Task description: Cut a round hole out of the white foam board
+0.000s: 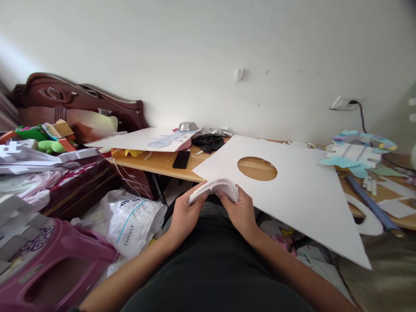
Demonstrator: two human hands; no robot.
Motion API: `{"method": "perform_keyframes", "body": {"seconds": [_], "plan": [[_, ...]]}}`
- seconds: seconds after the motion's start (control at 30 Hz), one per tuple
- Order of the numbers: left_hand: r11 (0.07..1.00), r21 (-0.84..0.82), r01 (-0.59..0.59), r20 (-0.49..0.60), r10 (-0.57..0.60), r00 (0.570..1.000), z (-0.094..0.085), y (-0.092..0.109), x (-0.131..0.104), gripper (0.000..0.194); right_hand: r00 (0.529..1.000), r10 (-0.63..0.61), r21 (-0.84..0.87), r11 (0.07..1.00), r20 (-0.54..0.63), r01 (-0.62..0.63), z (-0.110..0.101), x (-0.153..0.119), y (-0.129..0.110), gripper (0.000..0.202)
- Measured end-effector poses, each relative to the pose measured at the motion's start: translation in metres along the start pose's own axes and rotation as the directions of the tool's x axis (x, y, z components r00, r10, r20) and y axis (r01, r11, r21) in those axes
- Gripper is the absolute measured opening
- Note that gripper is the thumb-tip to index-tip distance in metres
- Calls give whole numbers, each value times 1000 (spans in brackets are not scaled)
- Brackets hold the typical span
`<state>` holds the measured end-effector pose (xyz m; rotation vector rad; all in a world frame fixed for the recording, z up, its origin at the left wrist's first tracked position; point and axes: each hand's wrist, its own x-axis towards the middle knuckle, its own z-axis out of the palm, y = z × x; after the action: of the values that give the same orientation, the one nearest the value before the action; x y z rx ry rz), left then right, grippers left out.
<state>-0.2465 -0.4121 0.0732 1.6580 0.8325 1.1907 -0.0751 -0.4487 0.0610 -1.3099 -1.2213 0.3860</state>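
A curved white piece [215, 187], bent like an arch and seemingly of layered foam board, is held between my two hands in front of my body. My left hand [186, 212] grips its left end, thumb on the near side. At the right end, my right hand [240, 210] is closed on it. Just beyond lies a large white board [302, 182] with an oval hole through which the wooden table shows. The board's near corner hangs over the table edge.
The wooden table [152, 161] bears another white board [130, 139], a black phone [181, 159], a metal bowl [187, 126] and, at right, a blue roll [373, 206]. A purple stool [61, 264] and white bag [133, 221] stand at lower left.
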Motion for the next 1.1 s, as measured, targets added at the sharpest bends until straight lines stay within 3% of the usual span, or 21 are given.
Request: {"method": "perform_keyframes", "body": {"seconds": [0.07,0.2,0.3,0.47,0.6,0.7,0.77,0.87,0.93,1.0,1.1], "plan": [[998,50,-34,-32,36,999,8,-1,5,37,998,-5,-29,1000,-68,3,10,5,-2,33],[995,55,-89,-65,92,994,20,-9,16,41,999,9,42,999,-49,-7,29,18,-5,39],[992,5,-129,-67,129,989,26,-15,20,47,1000,29,192,981,2,-29,43,21,-5,52],[986,11,-166,-15,167,986,31,-26,19,55,973,177,387,895,148,-221,58,18,-1,79],[982,61,-181,9,181,983,34,-33,14,65,956,159,476,840,246,-262,63,16,1,77],[981,40,-191,15,191,982,32,-35,16,66,966,127,460,860,226,-221,64,20,2,74],[987,-12,-158,25,158,987,24,-36,20,67,976,158,420,884,149,-207,60,25,4,69],[990,-129,65,14,-64,998,0,-40,29,66,969,219,397,884,115,-247,43,33,7,59],[970,-158,184,30,-181,983,-25,-42,34,61,934,228,430,840,274,-332,25,36,9,50],[965,-140,220,113,-205,972,-51,-42,38,55,845,230,441,770,483,-462,6,36,12,44],[965,-106,240,396,-181,900,-87,-39,41,49,713,205,390,720,670,-574,-21,33,15,42]]}}
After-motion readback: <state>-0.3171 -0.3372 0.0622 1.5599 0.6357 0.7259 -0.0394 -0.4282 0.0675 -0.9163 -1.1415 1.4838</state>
